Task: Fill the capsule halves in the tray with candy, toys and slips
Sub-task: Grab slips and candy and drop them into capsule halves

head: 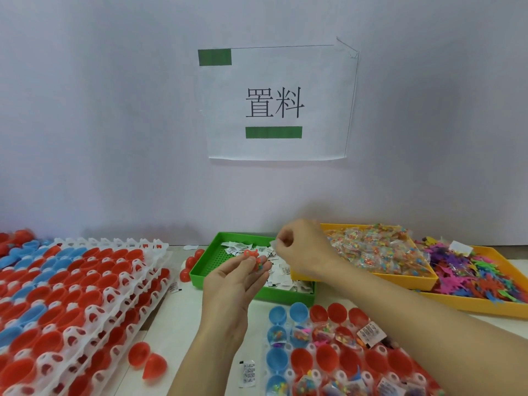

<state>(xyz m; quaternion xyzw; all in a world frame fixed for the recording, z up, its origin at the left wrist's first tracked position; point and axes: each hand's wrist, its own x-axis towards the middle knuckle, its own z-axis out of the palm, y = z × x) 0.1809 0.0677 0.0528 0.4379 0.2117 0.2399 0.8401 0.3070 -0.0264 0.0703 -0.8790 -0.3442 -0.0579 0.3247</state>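
Head cam: our left hand (237, 277) pinched orange toy (253, 257) over green slip tray (200, 270); right hand (297, 247) fingers curled, nipping paper slip (273, 243). Looked like gathering step. Next, guessing, carry both down to unfilled red halves in capsule tray (380, 351).

Bright, even, diffuse light; the pale wall (114, 124) dims softly toward the corners. Shadows are faint. Wide-angle bending curves the edges, and the stacked white plastic trays of red and blue capsule halves (71, 295) blur at lower left
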